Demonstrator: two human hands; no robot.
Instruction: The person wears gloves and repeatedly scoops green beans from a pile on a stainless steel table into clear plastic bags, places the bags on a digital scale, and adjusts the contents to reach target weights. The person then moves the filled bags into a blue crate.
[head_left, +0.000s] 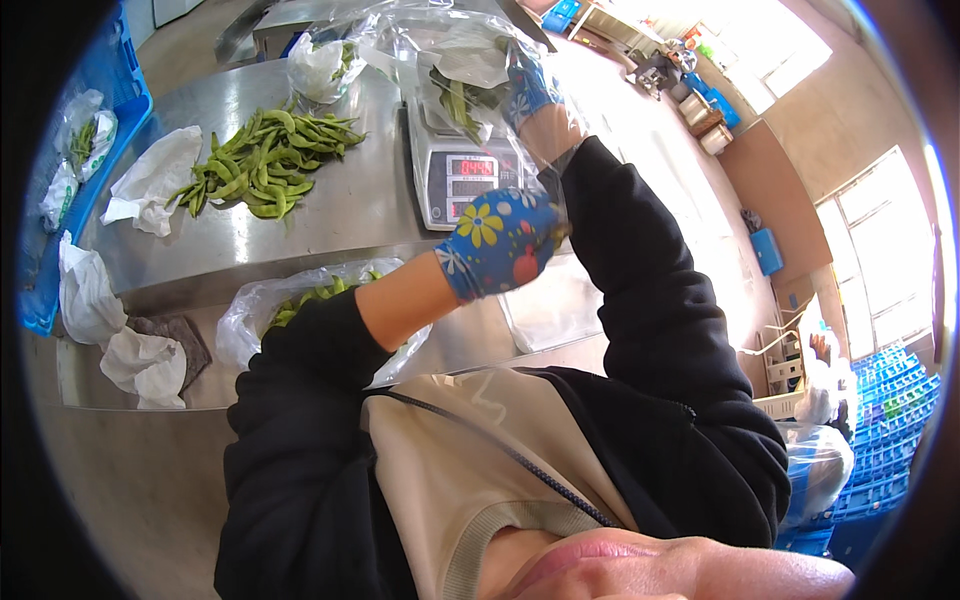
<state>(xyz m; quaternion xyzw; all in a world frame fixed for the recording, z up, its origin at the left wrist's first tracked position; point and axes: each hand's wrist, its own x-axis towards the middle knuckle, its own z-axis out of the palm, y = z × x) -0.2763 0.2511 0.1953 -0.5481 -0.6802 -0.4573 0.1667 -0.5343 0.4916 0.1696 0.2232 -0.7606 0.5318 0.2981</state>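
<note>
Both my hands wear blue flower-patterned gloves. My left hand (504, 238) is closed just in front of the digital scale (441, 191), on a gathered part of a clear plastic bag. My right hand (532, 90) is beyond it at the bag's far side, partly seen through the film; whether its fingers grip cannot be told. The clear plastic bag (420, 34) stretches over the scale's pan, with green pods and white paper (469, 60) in or under it. The scale's red display is lit. Left of the scale, a pile of flat green bean pods (262, 161) lies on the steel table (360, 202).
A white bag of greens (326, 67) stands behind the pile. Crumpled white paper (161, 176) lies beside it. An open plastic bag of pods (251, 307) sits on the lower ledge near my left forearm. A blue crate (135, 97) with small bags borders the left.
</note>
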